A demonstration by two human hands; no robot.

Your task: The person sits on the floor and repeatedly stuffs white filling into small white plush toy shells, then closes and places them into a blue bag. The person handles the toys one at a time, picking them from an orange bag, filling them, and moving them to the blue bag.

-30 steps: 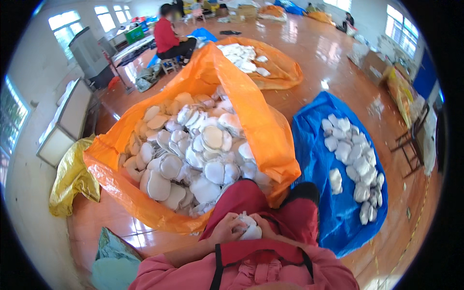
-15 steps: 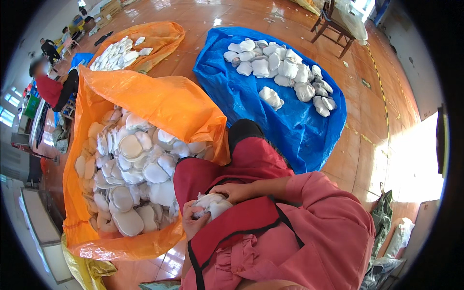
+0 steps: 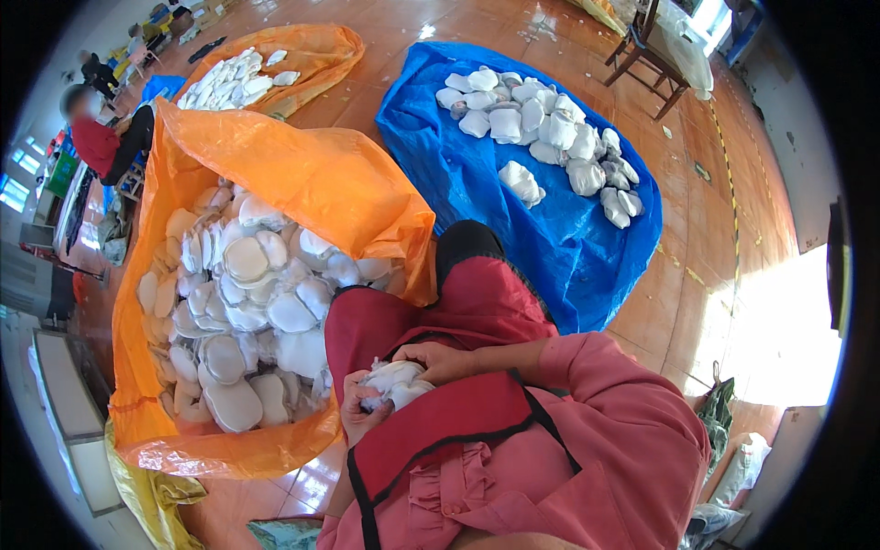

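Left hand and right hand both grasped soft white bundle, held over lap, just beside black-edged red cloth; open orange sack, heaped with pale rounded pads, sat near left knee; white lumps lay on blue sheet beyond right knee

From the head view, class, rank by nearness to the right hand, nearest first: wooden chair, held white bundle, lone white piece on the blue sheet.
1. Held white bundle: touching the right hand.
2. Lone white piece: ahead on the blue sheet.
3. Wooden chair: beyond the sheet, at upper right.
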